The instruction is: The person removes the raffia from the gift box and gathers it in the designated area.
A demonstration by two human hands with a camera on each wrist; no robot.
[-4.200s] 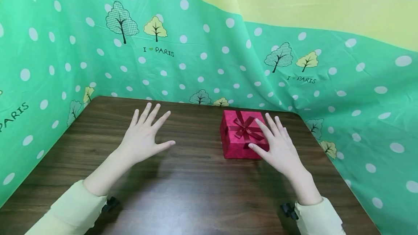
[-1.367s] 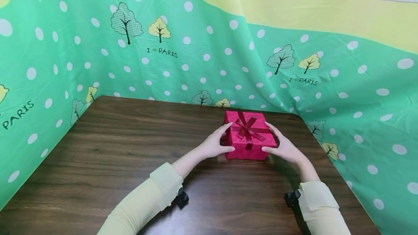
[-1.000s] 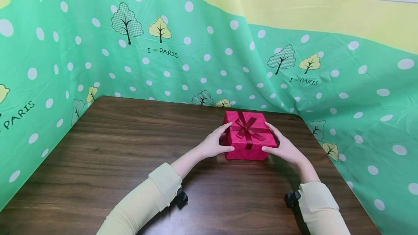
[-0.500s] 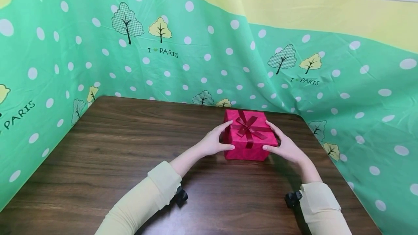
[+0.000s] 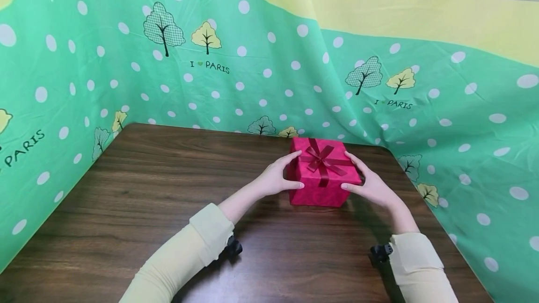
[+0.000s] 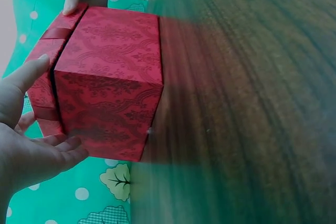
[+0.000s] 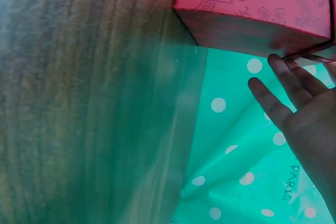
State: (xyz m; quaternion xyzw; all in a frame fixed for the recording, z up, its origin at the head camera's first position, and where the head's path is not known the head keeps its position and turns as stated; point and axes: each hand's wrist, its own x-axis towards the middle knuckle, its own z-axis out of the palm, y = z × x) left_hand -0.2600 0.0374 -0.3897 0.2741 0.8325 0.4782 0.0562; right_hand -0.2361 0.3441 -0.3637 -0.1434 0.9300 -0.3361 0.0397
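A square red gift box [image 5: 316, 196] stands at the back right of the table, its patterned body [image 6: 107, 114] plain in the left wrist view. Its lid [image 5: 332, 146] carries a dark red ribbon bow [image 5: 322, 158]. My left hand [image 5: 274, 179] holds the lid's left side, thumb on the front face and fingers along the side. On the opposite side my right hand [image 5: 372, 186] holds the lid the same way. A thin dark line shows between lid and body in the left wrist view. Some fingertips are hidden behind the lid.
The dark wooden table [image 5: 168, 186] spreads to the left and front of the box. A green and yellow printed cloth [image 5: 252, 60] hangs close behind the table and along its sides. Small black cameras sit at the left cuff [image 5: 233, 247] and right cuff [image 5: 381, 252].
Both hands, earlier spread apart above the table, came to the lid's two sides. Over the last second they have risen slightly with the lid, while the body's base stays put.
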